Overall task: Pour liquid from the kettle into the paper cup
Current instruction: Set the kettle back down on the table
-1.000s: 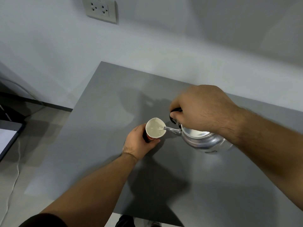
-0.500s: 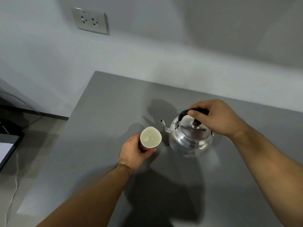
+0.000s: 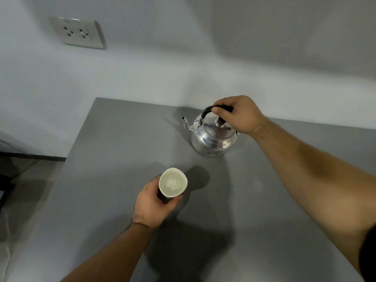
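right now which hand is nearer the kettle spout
Right. The right hand grips the kettle handle, just right of the spout. The left hand holds the paper cup, nearer the camera and well clear of the spout.

Silver kettle (image 3: 213, 139), black handle (image 3: 219, 108); white cup (image 3: 173, 182); grey table (image 3: 122, 139).

Grey table (image 3: 114, 139), matte, runs from the far wall to the near edge. White wall (image 3: 183, 58) behind it. Double socket (image 3: 78, 33) on the wall, far left, nothing plugged in. Left of the table: grey floor (image 3: 30, 200), dark skirting strip (image 3: 34, 156) along the wall base.
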### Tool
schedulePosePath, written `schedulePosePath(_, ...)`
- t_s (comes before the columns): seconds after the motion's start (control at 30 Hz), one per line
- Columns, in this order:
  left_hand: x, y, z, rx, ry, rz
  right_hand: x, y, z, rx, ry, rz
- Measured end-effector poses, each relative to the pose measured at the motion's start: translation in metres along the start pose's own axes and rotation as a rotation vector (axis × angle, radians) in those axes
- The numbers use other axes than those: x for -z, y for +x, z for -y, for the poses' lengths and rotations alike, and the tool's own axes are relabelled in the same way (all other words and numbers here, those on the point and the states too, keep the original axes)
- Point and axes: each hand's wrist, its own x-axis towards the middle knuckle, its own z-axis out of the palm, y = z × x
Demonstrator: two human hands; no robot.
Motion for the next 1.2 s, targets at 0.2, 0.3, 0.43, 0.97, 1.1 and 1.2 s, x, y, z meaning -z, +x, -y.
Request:
schedulePosePath(0.2, -0.001, 0.0, 0.002, -0.015, 0.009, 0.016, -0.003, 0.034, -0.005, -0.015, 0.004, 0.003)
schedulePosePath(0.3, 0.001, 0.001, -0.001, -0.007, 0.022, 0.013, -0.004, 0.048, -0.007, -0.014, -0.017, 0.003)
schedulePosePath(0.43, 0.001, 0.001, -0.006, 0.0, 0.022, 0.017, -0.003, 0.063, -0.009, -0.019, -0.034, -0.013)
schedulePosePath(0.97, 0.002, 0.002, -0.007, 0.022, 0.008, 0.039, -0.004, 0.084, -0.015, -0.007, -0.062, -0.053)
schedulePosePath(1.1, 0.003, 0.002, -0.008, 0.02, 0.0, 0.035, -0.005, 0.081, -0.014, -0.009, -0.071, -0.054)
schedulePosePath(1.2, 0.003, 0.001, -0.008, 0.012, -0.006, 0.029, -0.005, 0.077, -0.011, 0.002, -0.092, -0.069)
